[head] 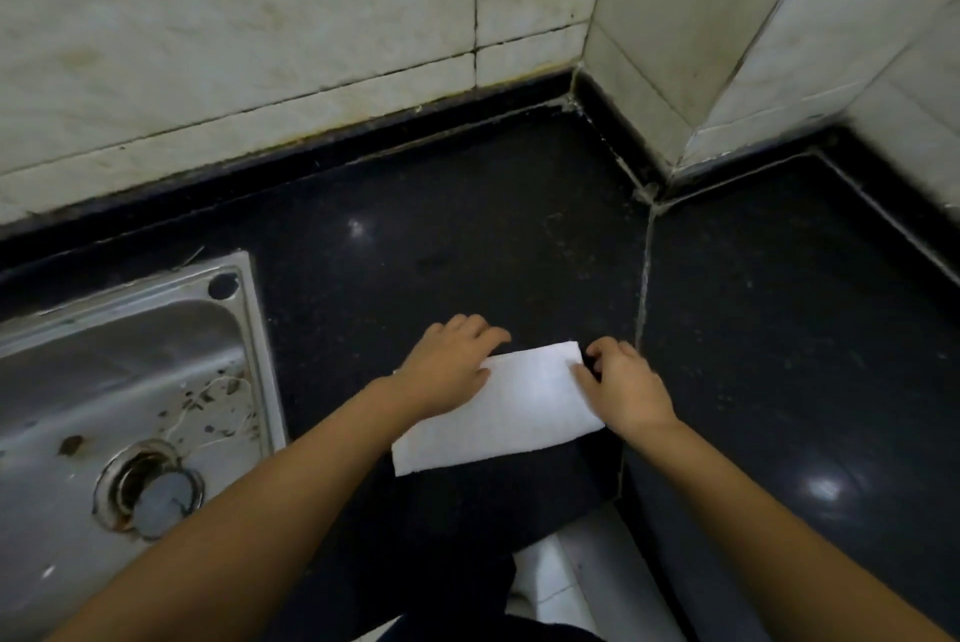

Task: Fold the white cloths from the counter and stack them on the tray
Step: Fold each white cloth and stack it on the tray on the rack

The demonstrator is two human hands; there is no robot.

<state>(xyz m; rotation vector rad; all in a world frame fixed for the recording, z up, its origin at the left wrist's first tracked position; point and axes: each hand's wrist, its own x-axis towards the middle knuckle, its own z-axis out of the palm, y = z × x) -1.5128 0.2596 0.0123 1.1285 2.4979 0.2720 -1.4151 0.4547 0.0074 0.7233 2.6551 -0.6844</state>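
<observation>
Nearest, two bare forearms reach forward from the bottom edge toward one white cloth lying flat on the black worktop, close to its front edge. Only one cloth shows; it is folded into a rectangle, set at a slant with its far right corner higher in the view. The left hand rests on the cloth's far left part, palm down, thumb laid on the fabric and fingers lightly bent over the far edge onto the worktop, its grip pinching nothing that can be seen. The right hand sits at the cloth's right end, thumb on the fabric and fingers curled at the far right corner; whether its grip pinches the edge cannot be told. Left of the arms, one steel sink is let into the worktop, with one round drain and scattered specks in its basin, and one dark hole in its far right corner. One pale seam runs across the worktop just right of the cloth. Farther back, the pale tiled wall rises behind a black upstand, and one tiled pillar juts out at the right.
</observation>
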